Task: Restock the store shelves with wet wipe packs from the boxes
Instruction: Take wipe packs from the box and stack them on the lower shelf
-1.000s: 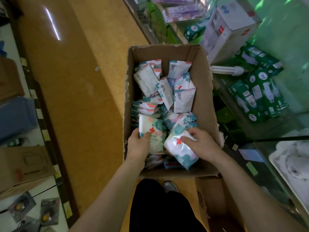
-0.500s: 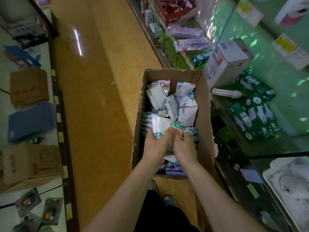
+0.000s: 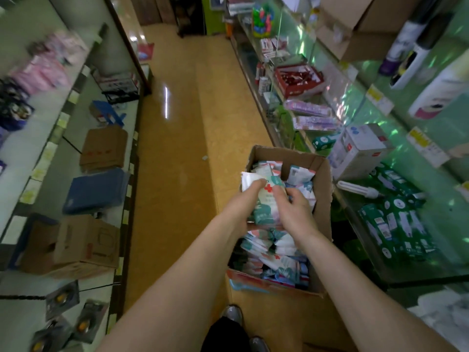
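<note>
An open cardboard box [image 3: 323,199] stands on the aisle floor, filled with several wet wipe packs [image 3: 275,260] in white and teal with red crosses. Both hands hold a small stack of wet wipe packs [image 3: 266,199] lifted above the box. My left hand [image 3: 243,201] grips the stack from the left, its fingers curled over the top pack. My right hand [image 3: 295,207] grips the same stack from the right. The lower packs of the stack are hidden between my palms.
Glass shelves on the right carry a white carton [image 3: 360,148], green packs [image 3: 396,219], a lamp bulb [image 3: 357,190] and purple packs [image 3: 314,121]. The left shelf holds brown cartons [image 3: 76,247] and a blue pack [image 3: 96,190]. The orange floor [image 3: 177,148] runs ahead.
Each hand held a separate pack down in the box; the hands then came together and lifted the gathered stack above it. The camera tilted up, showing more of the aisle.
</note>
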Tool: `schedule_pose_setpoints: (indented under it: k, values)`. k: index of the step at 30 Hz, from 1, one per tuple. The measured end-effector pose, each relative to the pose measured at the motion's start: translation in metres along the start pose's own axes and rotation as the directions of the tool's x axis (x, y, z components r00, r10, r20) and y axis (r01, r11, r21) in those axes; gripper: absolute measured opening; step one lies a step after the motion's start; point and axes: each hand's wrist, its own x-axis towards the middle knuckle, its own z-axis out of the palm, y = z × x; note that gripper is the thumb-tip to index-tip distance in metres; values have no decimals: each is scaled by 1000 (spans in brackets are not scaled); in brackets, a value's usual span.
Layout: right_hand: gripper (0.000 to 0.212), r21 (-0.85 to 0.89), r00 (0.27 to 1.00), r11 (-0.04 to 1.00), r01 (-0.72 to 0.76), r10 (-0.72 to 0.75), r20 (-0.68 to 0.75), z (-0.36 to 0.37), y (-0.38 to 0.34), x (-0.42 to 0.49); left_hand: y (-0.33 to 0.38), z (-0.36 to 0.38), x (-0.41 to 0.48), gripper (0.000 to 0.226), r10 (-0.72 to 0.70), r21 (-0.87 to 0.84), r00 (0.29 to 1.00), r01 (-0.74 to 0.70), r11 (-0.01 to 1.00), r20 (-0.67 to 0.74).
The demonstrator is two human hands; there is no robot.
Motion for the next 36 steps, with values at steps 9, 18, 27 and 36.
schedule_pose_setpoints:
  k: [9,18,27,36]
  values:
    - [32,-87,947,951,296,-280,159,27,-104,-6,51,-62,-61,30,205,-136,978,-209,968,-43]
    - [30,13,774,872,489,-441,454,112,-192,-80,58,-172,-150,36,330,-238,890,-410,880,-315]
    - [29,212,478,779,589,-548,686,227,-246,-220,4,-307,-277,28,358,-332,782,-563,757,-511]
    - [28,301,260,706,641,-569,780,333,-255,-403,-94,-434,-421,27,319,-317,639,-678,663,-700]
